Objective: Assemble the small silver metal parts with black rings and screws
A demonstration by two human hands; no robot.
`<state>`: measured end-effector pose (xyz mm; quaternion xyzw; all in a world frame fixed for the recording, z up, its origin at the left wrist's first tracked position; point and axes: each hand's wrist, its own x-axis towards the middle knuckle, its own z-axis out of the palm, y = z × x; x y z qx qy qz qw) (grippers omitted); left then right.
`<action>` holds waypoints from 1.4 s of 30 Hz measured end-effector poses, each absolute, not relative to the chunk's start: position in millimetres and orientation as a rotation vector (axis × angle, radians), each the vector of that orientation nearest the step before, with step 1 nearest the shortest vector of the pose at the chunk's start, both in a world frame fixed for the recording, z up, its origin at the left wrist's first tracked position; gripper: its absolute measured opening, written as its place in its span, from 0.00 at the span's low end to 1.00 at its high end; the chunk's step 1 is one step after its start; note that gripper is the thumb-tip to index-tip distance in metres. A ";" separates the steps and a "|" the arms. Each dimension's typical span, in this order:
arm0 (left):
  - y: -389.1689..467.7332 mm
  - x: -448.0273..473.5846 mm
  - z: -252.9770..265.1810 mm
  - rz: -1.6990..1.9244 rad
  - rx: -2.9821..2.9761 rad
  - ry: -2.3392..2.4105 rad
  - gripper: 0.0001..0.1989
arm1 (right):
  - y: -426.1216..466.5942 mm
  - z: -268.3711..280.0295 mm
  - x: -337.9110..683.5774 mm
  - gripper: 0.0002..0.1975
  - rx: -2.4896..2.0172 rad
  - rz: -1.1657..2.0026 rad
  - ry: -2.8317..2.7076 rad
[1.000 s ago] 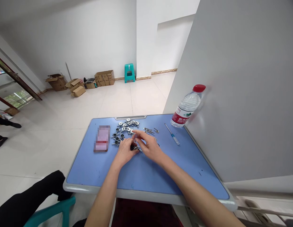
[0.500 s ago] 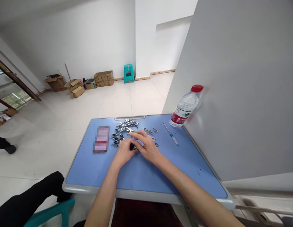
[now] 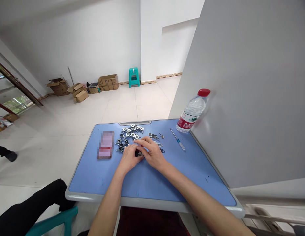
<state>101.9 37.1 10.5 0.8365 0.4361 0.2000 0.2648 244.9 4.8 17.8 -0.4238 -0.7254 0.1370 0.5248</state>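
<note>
My left hand [image 3: 129,156] is closed around a small black-and-metal fitting [image 3: 137,152], mostly hidden between my fingers. From the other side my right hand [image 3: 154,154] bends over the same fitting, its thumb and fingertips pinched at it. Just beyond my hands lies a cluster of shiny metal fittings [image 3: 132,131]. Similar pieces with black round centres [image 3: 120,144] sit left of it. Flat hook-shaped metal pieces [image 3: 154,135] are on the right, and a black ring [image 3: 163,151] shows beside my right hand.
A screwdriver [image 3: 178,140] with a clear handle lies on the blue table [image 3: 152,183]. A water bottle [image 3: 192,113] stands by the grey panel at right. A phone [image 3: 106,146] lies left. Behind are cardboard boxes [image 3: 108,82] and a green stool [image 3: 134,77]. Another person's dark-clothed leg [image 3: 39,203] is at lower left.
My two hands stay at the same spot around the fitting, with only a slight shift of the right fingers. The things on the table keep their places.
</note>
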 end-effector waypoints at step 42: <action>32.7 102.4 22.4 0.482 2.194 1.215 0.04 | -3.7 43.5 269.1 0.10 -1.321 0.538 -1.529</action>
